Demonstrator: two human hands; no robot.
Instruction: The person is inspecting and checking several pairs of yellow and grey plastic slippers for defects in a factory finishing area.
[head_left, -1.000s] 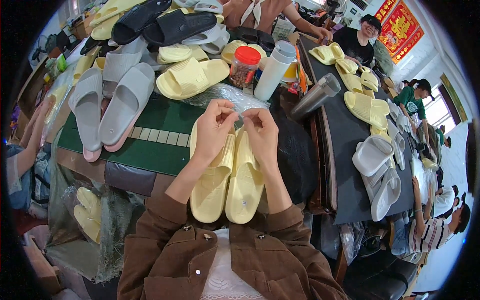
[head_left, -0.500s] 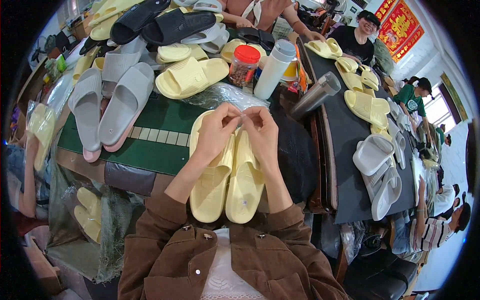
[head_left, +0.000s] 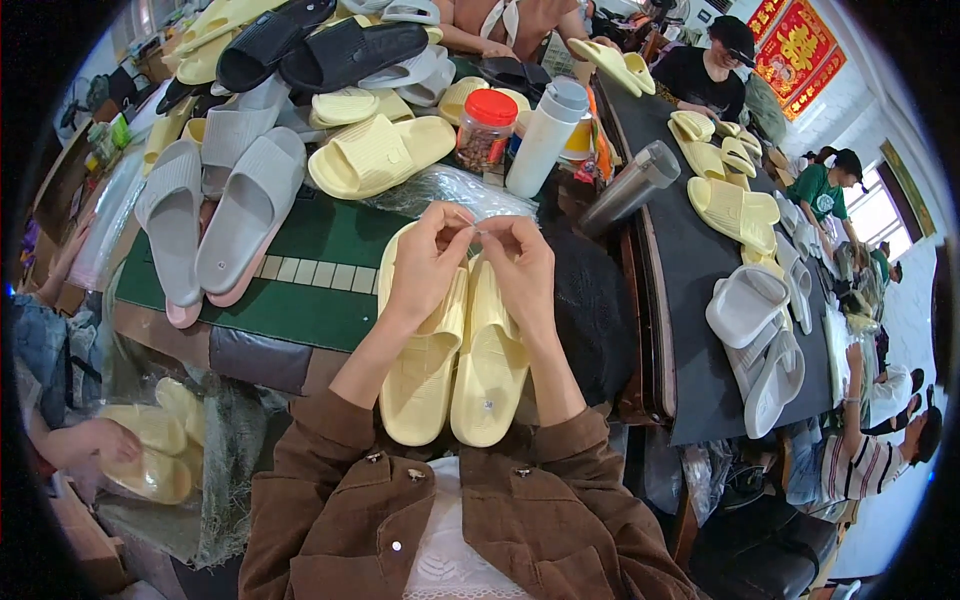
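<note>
A pair of pale yellow slide sandals lies side by side before me, soles down, with the toe ends toward the far side partly hidden by my hands. Over them, my left hand and my right hand meet fingertip to fingertip. Both are closed in a pinch on a tiny whitish, see-through bit, too small to name. My wrists rest close above the slides' straps. Just beyond my fingers lies crumpled clear plastic film.
Grey slides stand left on the green mat. Beyond are a yellow slide, a red-lidded jar, a white bottle and a steel flask. A dark bench bearing slides runs along the right.
My hands stay nearly in place, still pinching. At left, a co-worker's hand has lowered a bagged yellow slide pair onto another in the sack. Across the table, a person has lifted yellow slides.
</note>
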